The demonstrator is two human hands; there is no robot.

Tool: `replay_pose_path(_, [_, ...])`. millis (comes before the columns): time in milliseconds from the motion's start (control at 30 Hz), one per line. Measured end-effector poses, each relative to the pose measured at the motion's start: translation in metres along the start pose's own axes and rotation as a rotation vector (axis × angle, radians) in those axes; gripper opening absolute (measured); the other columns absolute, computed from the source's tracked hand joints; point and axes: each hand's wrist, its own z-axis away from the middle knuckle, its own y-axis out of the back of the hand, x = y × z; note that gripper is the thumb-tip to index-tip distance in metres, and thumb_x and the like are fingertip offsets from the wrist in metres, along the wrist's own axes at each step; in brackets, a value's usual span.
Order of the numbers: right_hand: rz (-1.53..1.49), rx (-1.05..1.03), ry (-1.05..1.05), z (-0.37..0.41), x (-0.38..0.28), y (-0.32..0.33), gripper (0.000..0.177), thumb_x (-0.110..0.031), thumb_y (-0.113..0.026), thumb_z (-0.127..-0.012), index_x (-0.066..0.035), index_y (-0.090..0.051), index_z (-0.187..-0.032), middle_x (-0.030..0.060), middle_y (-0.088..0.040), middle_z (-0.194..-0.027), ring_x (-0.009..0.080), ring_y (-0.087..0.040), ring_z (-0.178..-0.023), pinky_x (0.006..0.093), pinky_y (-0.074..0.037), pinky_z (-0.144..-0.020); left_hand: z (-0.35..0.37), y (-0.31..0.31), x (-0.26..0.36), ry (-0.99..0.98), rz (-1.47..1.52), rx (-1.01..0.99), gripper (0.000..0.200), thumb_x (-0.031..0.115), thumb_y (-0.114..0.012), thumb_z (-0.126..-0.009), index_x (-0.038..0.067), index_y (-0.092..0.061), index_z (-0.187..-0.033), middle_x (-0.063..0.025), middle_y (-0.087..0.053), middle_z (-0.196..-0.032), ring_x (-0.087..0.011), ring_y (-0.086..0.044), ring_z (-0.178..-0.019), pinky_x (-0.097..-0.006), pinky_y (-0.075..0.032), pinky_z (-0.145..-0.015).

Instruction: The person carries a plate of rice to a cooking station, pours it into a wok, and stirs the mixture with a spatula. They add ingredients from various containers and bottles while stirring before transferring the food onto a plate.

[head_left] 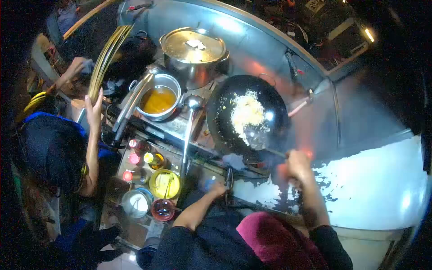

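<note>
My right hand (298, 165) is closed around the handle of a metal spatula (256, 138), whose blade rests in a black wok (220, 101). A crumbly white-and-yellow food (247, 111) lies in the wok beside the blade, with small bits stuck to the wall. My left hand (219, 190) is closed next to a dark upright bar (230, 179) at the stove's front edge; what it grips, if anything, I cannot make out. A whitish cloth (234, 160) is bunched at the near rim of the wok.
Behind stand a lidded pot (193, 67) and a pot of amber liquid (158, 101). A long ladle (189, 126) lies left of the wok. Bottles (154, 160), a yellow bowl (164, 183) and other containers sit left. A co-worker's hand (93, 108) holds thin sticks.
</note>
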Motion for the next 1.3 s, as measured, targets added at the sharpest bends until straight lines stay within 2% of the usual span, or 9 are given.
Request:
replay_pose_path(167, [-0.41, 0.174, 0.148, -0.013, -0.05, -0.032, 0.026, -0.017, -0.052, -0.075, -0.003, -0.06, -0.096, 0.0232, -0.058, -0.088, 0.0386, -0.055, -0.085, 0.0424, -0.042, -0.079, -0.038, -0.041, -0.044, -0.038, -0.094, 0.245, 0.045, 0.042, -0.057, -0.071, 0.002, -0.061, -0.093, -0.0152, -0.063, -0.082, -0.0301, -0.06, -0.081, -0.0379, -0.045, -0.074])
replay_pose_path(200, [-0.434, 0.176, 0.032, -0.039, -0.048, -0.055, 0.026, -0.017, -0.051, -0.077, -0.004, -0.059, -0.098, 0.024, -0.058, -0.089, 0.0384, -0.055, -0.085, 0.0427, -0.043, -0.078, -0.02, -0.025, -0.015, 0.227, -0.046, 0.139, 0.05, 0.045, -0.057, -0.071, 0.003, -0.06, -0.097, -0.0165, -0.061, -0.091, -0.0303, -0.058, -0.089, -0.0388, -0.043, -0.078])
replay_pose_path(333, [-0.345, 0.351, -0.083, -0.055, -0.046, -0.055, 0.025, -0.016, -0.05, -0.077, -0.004, -0.059, -0.097, 0.024, -0.058, -0.087, 0.04, -0.055, -0.083, 0.0441, -0.044, -0.075, -0.039, -0.034, -0.034, 0.261, -0.175, 0.008, 0.051, 0.045, -0.05, -0.076, 0.005, -0.055, -0.108, -0.0184, -0.055, -0.108, -0.0322, -0.054, -0.098, -0.04, -0.041, -0.083])
replay_pose_path(500, [-0.128, -0.064, -0.13, -0.013, -0.046, -0.015, 0.02, -0.013, -0.049, -0.076, -0.003, -0.059, -0.091, 0.0238, -0.058, -0.085, 0.0389, -0.057, -0.086, 0.0458, -0.045, -0.075, -0.076, -0.064, -0.077, 0.005, -0.154, 0.115, 0.043, 0.04, -0.039, -0.082, 0.009, -0.056, -0.108, -0.0203, -0.054, -0.107, -0.0331, -0.053, -0.098, -0.0419, -0.041, -0.084])
replay_pose_path(733, [-0.286, 0.38, -0.028, -0.06, -0.047, -0.046, 0.027, -0.012, -0.049, -0.075, -0.002, -0.058, -0.099, 0.022, -0.059, -0.083, 0.0396, -0.056, -0.082, 0.0443, -0.044, -0.076, -0.056, -0.049, -0.053, 0.166, -0.153, 0.137, 0.038, 0.037, -0.042, -0.082, 0.012, -0.056, -0.107, -0.019, -0.055, -0.106, -0.0327, -0.053, -0.099, -0.0408, -0.042, -0.083])
replay_pose_path(900, [-0.078, -0.052, 0.009, -0.029, -0.05, -0.007, 0.02, -0.01, -0.05, -0.073, 0.001, -0.062, -0.085, 0.0246, -0.059, -0.084, 0.0402, -0.057, -0.081, 0.0454, -0.044, -0.077, -0.057, -0.051, -0.055, 0.185, -0.134, 0.162, 0.035, 0.034, -0.044, -0.081, 0.013, -0.057, -0.106, -0.018, -0.055, -0.106, -0.0324, -0.053, -0.099, -0.0401, -0.042, -0.083])
replay_pose_path(1100, [-0.494, 0.33, 0.127, -0.07, -0.048, -0.042, 0.022, -0.014, -0.052, -0.074, -0.002, -0.06, -0.09, 0.0226, -0.059, -0.083, 0.0399, -0.056, -0.084, 0.044, -0.043, -0.078, -0.05, -0.052, -0.048, 0.206, -0.126, 0.172, 0.031, 0.031, -0.046, -0.08, 0.015, -0.058, -0.105, -0.0168, -0.056, -0.105, -0.0321, -0.053, -0.099, -0.0391, -0.042, -0.082])
replay_pose_path(1200, [-0.287, 0.166, -0.099, -0.066, -0.053, -0.047, 0.022, -0.011, -0.05, -0.074, -0.001, -0.059, -0.091, 0.0245, -0.059, -0.084, 0.0417, -0.055, -0.084, 0.0454, -0.043, -0.078, -0.043, -0.049, -0.041, 0.228, -0.113, 0.19, 0.029, 0.029, -0.048, -0.08, 0.016, -0.058, -0.104, -0.0162, -0.056, -0.104, -0.032, -0.053, -0.099, -0.0387, -0.043, -0.082])
replay_pose_path(1300, [-0.134, -0.009, -0.01, -0.035, -0.054, -0.013, 0.024, -0.011, -0.051, -0.072, 0.002, -0.059, -0.09, 0.0258, -0.058, -0.086, 0.0403, -0.056, -0.087, 0.0436, -0.044, -0.079, -0.042, -0.052, -0.044, 0.187, -0.169, 0.188, 0.026, 0.026, -0.048, -0.079, 0.014, -0.059, -0.098, -0.0158, -0.057, -0.1, -0.0318, -0.055, -0.095, -0.039, -0.044, -0.079])
